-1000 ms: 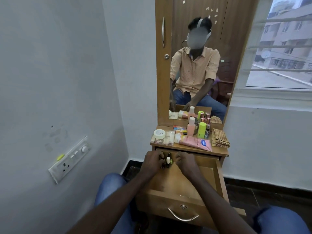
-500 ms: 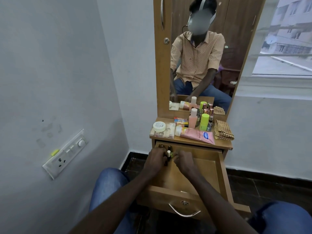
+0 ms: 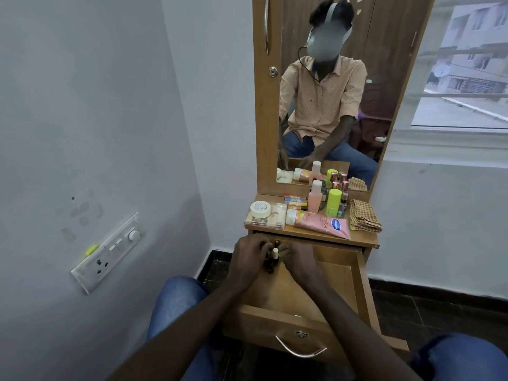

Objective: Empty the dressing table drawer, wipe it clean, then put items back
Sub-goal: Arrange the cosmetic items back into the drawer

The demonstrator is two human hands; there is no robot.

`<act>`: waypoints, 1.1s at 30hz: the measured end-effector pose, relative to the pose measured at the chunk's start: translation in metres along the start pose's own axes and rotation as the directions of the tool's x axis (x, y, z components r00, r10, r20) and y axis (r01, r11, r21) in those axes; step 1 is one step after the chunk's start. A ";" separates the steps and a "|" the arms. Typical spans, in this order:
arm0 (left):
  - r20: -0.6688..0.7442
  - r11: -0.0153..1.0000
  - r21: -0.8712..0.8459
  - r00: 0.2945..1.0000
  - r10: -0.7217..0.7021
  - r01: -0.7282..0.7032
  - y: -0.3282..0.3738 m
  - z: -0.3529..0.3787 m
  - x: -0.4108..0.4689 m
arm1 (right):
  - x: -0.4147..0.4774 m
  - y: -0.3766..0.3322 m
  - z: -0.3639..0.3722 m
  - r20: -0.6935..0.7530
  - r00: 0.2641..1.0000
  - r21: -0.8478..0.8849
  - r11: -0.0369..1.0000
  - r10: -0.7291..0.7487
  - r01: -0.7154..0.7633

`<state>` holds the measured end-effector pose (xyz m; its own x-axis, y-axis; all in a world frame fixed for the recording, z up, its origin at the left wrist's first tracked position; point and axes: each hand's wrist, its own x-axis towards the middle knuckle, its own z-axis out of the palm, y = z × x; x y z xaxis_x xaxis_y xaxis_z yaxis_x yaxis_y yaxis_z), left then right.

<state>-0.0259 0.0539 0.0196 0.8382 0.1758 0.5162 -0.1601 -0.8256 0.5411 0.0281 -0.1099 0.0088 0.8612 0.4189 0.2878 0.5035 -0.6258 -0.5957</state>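
drawer (image 3: pixel 324 281) pulled out from under the tabletop (image 3: pixel 365 239), lying toward 6 o'clock of the view, with a curved metal handle (image 3: pixel 299 350) on its front panel.

in the drawer's far left corner, at about 11 o'clock inside it: a cluster of small bottles (image 3: pixel 275 254), one with a white cap, the others dark.

left hand (image 3: pixel 248 259) at 9 o'clock of the cluster, fingers curled inward round it and touching the bottles. right hand (image 3: pixel 298 261) at 3 o'clock of the cluster, fingers likewise bent in and closed on the bottles from that side. fingertips of both mostly hidden behind the bottles. cannot tell whether the bottles stand on the drawer floor or are lifted off it.

on the tabletop, at 12 o'clock of the hands:
- pink tube (image 3: pixel 316 222) lying flat along the front edge
- at 9 o'clock of the tube, a clear box (image 3: pixel 275 221) with a round white jar (image 3: pixel 260 209) on top
- at 12 o'clock of the tube, a pink bottle (image 3: pixel 315 200) and a green bottle (image 3: pixel 333 202), both upright, side by side
- small orange boxes (image 3: pixel 295 200) at 9 o'clock of the pink bottle
- folded checked cloth (image 3: pixel 364 215) at the 3 o'clock end

mirror (image 3: pixel 384 78) upright behind the tabletop, at 12 o'clock. switch panel (image 3: pixel 110 251) on the wall at 9 o'clock of the drawer.
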 end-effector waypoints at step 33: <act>0.148 0.561 -0.413 0.660 -0.736 0.718 -0.040 -0.022 0.081 | 0.139 -0.083 -0.012 0.214 0.974 -0.361 0.932 0.078 0.005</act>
<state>0.0369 0.1129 0.0547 0.7486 0.6445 -0.1559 0.2969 -0.1155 0.9479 0.1067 -0.0075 0.1073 0.8630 0.4999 0.0729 0.4986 -0.8193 -0.2832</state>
